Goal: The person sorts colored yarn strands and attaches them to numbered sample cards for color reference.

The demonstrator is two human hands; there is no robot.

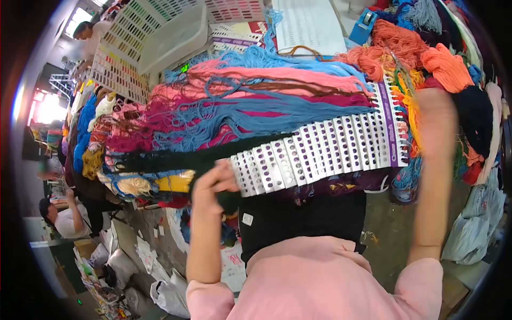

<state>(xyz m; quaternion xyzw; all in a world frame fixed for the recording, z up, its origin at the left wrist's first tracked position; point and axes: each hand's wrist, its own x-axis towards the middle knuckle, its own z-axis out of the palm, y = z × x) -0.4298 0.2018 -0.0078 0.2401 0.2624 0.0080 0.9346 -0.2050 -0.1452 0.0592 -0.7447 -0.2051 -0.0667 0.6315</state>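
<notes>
Punched cards (271,172) are lying fanned in an overlapping row in front of the person, with a purple-printed strip (392,125) forming their right end. The left hand (216,181) is bending its fingers at the left end of the cards; whether it is gripping their edge or only touching it, I cannot tell. The right hand (436,114) is blurring beyond the right end of the cards, nearest to the yellow threads (409,101), and its grip cannot be made out. Black thread (186,158) is running leftward from the cards, while a blue-grey hank (256,111) is tapering onto their far edge. Pink thread (298,74) is spreading beyond the cards, and salmon yarn (392,40) is piling up past their far right corner. The loose strands, lying so close and crossing one another, seem to be inviting a snag: a quick sweep of the right hand could be dragging colours together. The cards, overlapping loosely, could be sliding out of line if the left hand is bearing unevenly on their end.
</notes>
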